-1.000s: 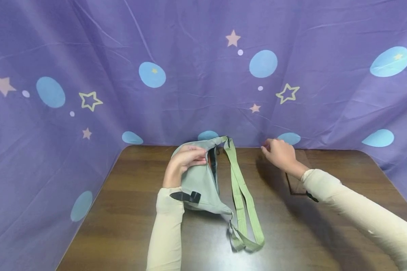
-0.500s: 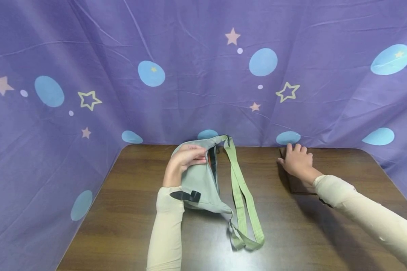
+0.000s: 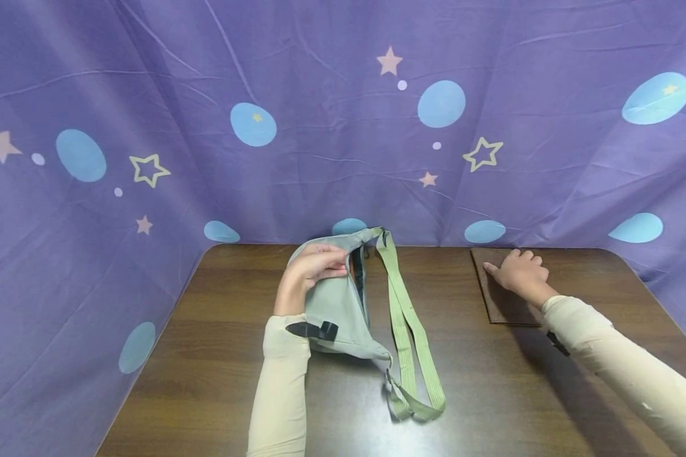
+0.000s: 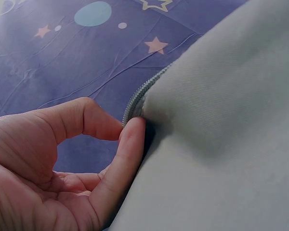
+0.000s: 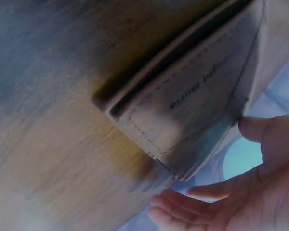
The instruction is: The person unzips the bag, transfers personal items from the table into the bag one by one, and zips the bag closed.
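Observation:
A grey-green waist bag [image 3: 338, 308] stands near the middle of the table, its zipped mouth gaping to the right. Something orange shows inside; most of the inside is hidden. My left hand [image 3: 311, 273] pinches the edge of that mouth between thumb and fingers, beside the zipper teeth [image 4: 135, 98]. On the far right lies a brown leather wallet [image 3: 498, 306], with stitching and dark lettering on its face in the right wrist view. Over the wallet is my right hand [image 3: 523, 274], fingers spread. In the right wrist view its thumb [image 5: 253, 129] is at the wallet's edge.
The bag's light green strap [image 3: 403, 311] trails in a loop toward the front of the wooden table [image 3: 217, 355]. A purple curtain [image 3: 320, 178] with stars and blue ovals hangs behind and to the left, along the table's edge.
My right hand has moved right, from beside the bag's strap to over the wallet, and its fingers have spread. The left hand and the bag have stayed in place.

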`<state>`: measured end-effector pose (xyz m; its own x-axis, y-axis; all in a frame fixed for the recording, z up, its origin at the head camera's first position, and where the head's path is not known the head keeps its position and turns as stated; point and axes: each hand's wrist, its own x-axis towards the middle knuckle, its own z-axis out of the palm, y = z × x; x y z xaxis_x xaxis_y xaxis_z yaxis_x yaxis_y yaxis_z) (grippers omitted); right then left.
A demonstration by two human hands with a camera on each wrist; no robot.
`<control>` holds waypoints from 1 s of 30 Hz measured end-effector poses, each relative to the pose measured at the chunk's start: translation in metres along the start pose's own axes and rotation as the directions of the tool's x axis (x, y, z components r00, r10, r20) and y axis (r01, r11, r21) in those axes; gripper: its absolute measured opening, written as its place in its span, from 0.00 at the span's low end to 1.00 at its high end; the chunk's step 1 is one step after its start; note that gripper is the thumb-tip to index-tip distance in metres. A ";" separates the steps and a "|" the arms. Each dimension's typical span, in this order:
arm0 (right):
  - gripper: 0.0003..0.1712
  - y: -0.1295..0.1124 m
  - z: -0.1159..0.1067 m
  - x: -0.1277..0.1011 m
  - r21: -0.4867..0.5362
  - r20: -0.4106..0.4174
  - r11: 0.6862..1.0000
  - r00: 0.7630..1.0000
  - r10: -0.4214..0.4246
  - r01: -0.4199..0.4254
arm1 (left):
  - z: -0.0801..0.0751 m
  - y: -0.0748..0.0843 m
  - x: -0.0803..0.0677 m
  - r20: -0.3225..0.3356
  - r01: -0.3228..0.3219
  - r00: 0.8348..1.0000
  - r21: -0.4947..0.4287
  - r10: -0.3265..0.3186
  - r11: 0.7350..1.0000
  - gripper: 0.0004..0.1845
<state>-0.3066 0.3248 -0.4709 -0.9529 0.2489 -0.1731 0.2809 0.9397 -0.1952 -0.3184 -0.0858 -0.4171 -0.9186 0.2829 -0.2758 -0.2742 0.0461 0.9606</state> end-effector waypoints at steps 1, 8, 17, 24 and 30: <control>0.53 0.002 -0.002 0.002 0.011 0.031 1.000 0.999 0.010 -0.010 | 0.000 0.000 0.000 0.000 0.001 1.000 0.001 -0.001 1.000 0.08; 0.60 0.016 -0.021 0.010 0.077 0.217 0.997 0.976 -0.021 0.004 | 0.000 0.000 0.000 -0.001 0.008 1.000 0.006 -0.008 1.000 0.07; 0.58 0.021 -0.030 0.015 0.221 0.254 0.975 0.964 -0.076 0.018 | -0.003 -0.002 0.001 -0.005 0.017 1.000 0.007 -0.017 1.000 0.05; 0.59 0.019 -0.034 0.018 0.230 0.313 0.969 0.950 0.015 -0.091 | -0.001 -0.002 0.003 0.000 0.015 1.000 0.000 -0.015 1.000 0.05; 0.58 0.017 -0.034 0.019 0.184 0.289 0.981 0.957 0.012 -0.068 | -0.003 -0.003 0.004 -0.006 0.008 1.000 -0.011 -0.008 1.000 0.03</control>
<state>-0.3238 0.3535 -0.4448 -0.8757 0.1816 -0.4475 0.3613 0.8612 -0.3575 -0.3216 -0.0874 -0.4208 -0.9181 0.2768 -0.2838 -0.2847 0.0379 0.9579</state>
